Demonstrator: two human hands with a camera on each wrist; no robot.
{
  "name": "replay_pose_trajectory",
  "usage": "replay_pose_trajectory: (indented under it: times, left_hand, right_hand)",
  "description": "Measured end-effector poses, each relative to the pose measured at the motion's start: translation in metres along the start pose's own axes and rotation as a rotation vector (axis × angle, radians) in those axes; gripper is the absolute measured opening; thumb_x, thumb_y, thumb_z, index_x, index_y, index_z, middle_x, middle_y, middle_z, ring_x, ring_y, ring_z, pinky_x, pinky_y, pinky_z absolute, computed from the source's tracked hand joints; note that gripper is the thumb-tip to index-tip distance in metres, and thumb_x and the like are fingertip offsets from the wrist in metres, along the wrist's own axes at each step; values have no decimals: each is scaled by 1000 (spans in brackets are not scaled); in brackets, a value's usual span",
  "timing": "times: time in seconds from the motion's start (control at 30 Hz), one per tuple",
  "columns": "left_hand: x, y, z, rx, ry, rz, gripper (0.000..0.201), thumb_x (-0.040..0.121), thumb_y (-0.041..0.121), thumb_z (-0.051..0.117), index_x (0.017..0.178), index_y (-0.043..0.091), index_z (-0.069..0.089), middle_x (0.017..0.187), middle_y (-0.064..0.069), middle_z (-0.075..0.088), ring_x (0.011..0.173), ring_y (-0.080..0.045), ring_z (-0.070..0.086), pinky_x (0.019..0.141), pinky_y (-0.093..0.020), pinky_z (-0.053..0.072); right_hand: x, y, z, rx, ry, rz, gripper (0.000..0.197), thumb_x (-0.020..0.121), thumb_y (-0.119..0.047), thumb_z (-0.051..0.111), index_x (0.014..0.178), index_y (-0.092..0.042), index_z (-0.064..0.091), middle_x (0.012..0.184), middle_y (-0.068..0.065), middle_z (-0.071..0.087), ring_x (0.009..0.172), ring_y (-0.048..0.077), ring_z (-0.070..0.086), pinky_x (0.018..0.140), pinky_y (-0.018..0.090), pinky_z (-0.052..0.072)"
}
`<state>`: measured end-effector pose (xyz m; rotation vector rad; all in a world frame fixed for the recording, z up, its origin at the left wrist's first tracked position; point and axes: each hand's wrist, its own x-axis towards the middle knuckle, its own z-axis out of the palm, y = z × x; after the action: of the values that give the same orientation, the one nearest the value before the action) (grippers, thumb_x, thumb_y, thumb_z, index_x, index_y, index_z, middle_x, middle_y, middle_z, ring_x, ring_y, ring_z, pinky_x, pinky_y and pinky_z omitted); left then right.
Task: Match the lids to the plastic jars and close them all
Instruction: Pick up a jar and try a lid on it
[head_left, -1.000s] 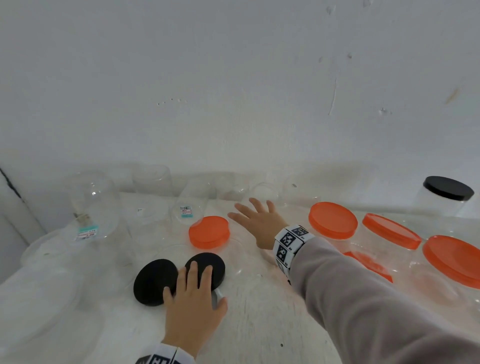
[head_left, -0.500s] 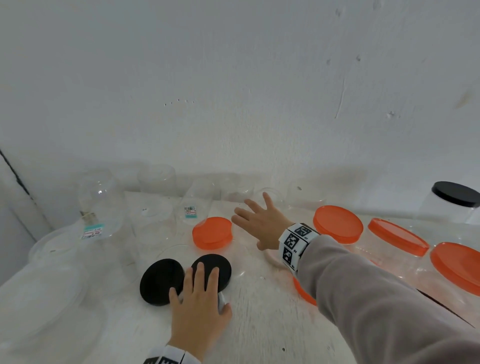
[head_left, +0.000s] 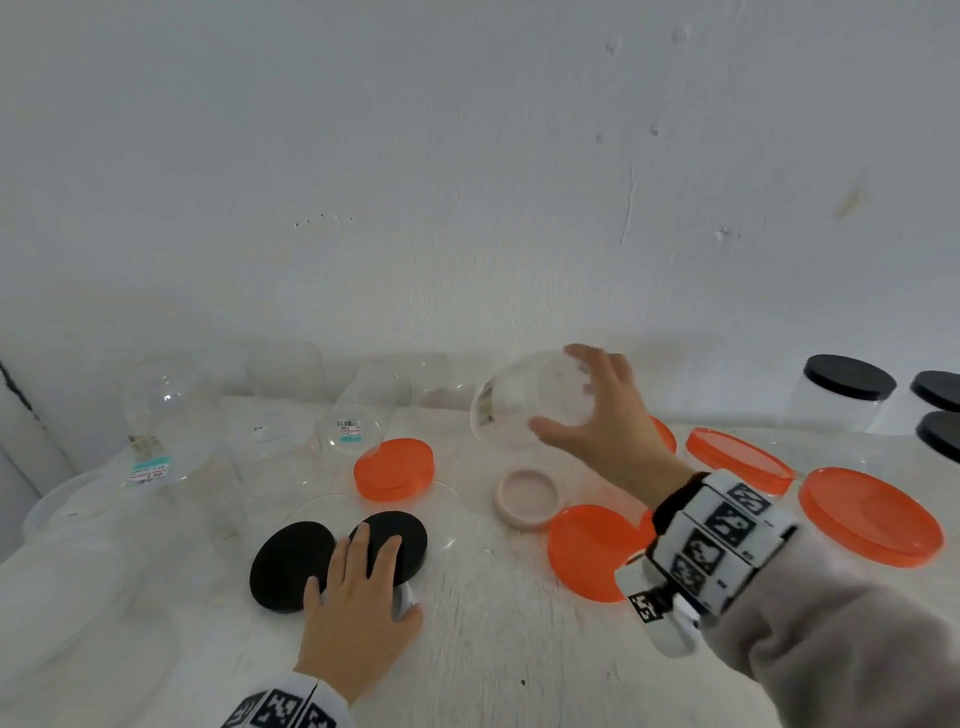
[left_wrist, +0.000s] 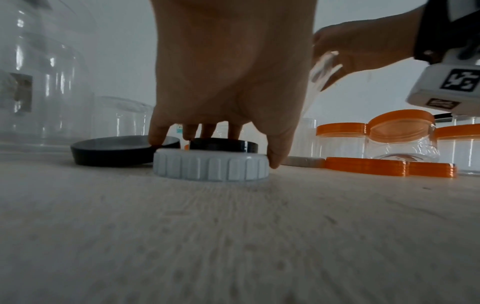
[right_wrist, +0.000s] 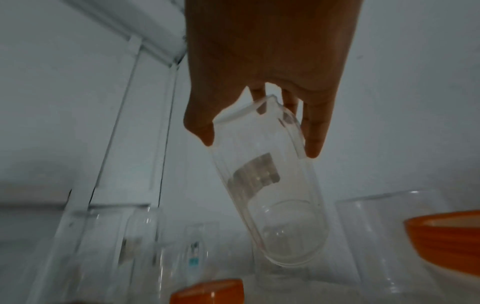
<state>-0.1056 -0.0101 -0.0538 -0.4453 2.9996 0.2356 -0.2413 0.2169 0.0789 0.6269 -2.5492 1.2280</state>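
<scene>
My right hand (head_left: 563, 395) grips a clear plastic jar (head_left: 504, 410) by its open rim and holds it tilted above the table's back. In the right wrist view the jar (right_wrist: 275, 195) hangs from thumb and fingers, its bottom pointing away. My left hand (head_left: 374, 582) lies cupped over a white ribbed lid (left_wrist: 211, 167), thumb against its side. Its fingertips reach over two black lids (head_left: 288, 566) (head_left: 402, 535). A pink lid (head_left: 527, 499) lies upside down below the lifted jar. Loose orange lids (head_left: 395, 467) (head_left: 592, 551) lie nearby.
Several open clear jars (head_left: 363, 410) stand along the wall at the back left. Jars closed with orange lids (head_left: 872, 517) and black lids (head_left: 847, 376) stand at the right. The white wall runs close behind the table (head_left: 493, 649).
My right hand has closed on the clear jar at the back and lifted it, tilting it. The pink lid now shows beneath. The left hand has stayed on the white lid.
</scene>
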Motion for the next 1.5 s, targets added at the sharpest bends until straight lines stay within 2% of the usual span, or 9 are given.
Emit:
replay_pose_trajectory:
  times: [0.1,0.33,0.53,0.7,0.87,0.97,1.1,1.3,1.5]
  left_hand:
    - [4,7,-8,5,-8,-20,76,90,62,41,150,32,6,160,2,-5,148,-26,-4,117,-51,13]
    - [47,65,-31,-26,-5,167,74,95,53,42,152,21,7,161,-5,3,148,-26,-1,119,-44,9]
    - [84,112,-30,-113,-62,310,65,91,37,51,146,15,25,149,-7,31,140,-23,25,113,-39,27]
    - [99,127,-27,-65,-199,335,77,91,44,54,150,16,14,157,-9,13,145,-27,15,115,-43,24]
    - [106,129,-20,-53,-262,353,78,87,37,59,150,25,16,157,-5,12,140,-28,24,110,-43,33]
    - [106,131,-22,-35,-204,321,44,86,34,56,127,19,46,124,-8,45,119,-27,47,99,-39,43]
    - [99,137,-29,35,-217,314,8,85,23,48,88,16,46,87,-1,44,91,-26,53,91,-40,50]
    - [91,111,-44,-236,-237,197,78,72,59,57,136,22,34,134,-9,36,118,-26,45,92,-32,38]
    - [81,77,-65,-605,-18,108,87,73,52,75,143,20,32,138,-8,44,122,-21,46,91,-25,38]
  right_hand:
    - [-18,11,-28,290,93,196,71,69,-43,79,127,-27,41,123,-3,46,97,15,60,65,20,51]
    - [-78,39,-64,1044,98,550,73,65,-36,74,128,-6,50,111,21,64,90,32,68,68,45,59]
    - [-111,52,-90,1321,-83,545,55,77,-38,70,128,-17,62,125,22,62,114,43,60,78,45,56]
    - [-123,56,-100,1439,-192,541,51,73,-44,72,116,-17,70,132,24,58,112,40,62,77,43,57]
    - [-125,60,-101,1535,-234,534,60,80,-42,70,134,-19,57,142,26,46,125,44,51,85,48,54]
    - [-125,56,-97,1532,-259,572,63,77,-49,76,130,-19,60,138,24,52,119,43,57,81,49,55]
    - [-128,51,-89,1494,-212,712,67,60,-50,87,116,-16,71,126,21,62,108,41,64,73,49,57]
    - [-134,55,-76,1397,-195,907,72,71,-60,67,124,-11,66,127,19,62,100,33,61,83,47,52]
    - [-136,47,-65,1436,-415,753,66,72,-46,81,126,-11,64,123,21,62,108,36,61,93,53,51]
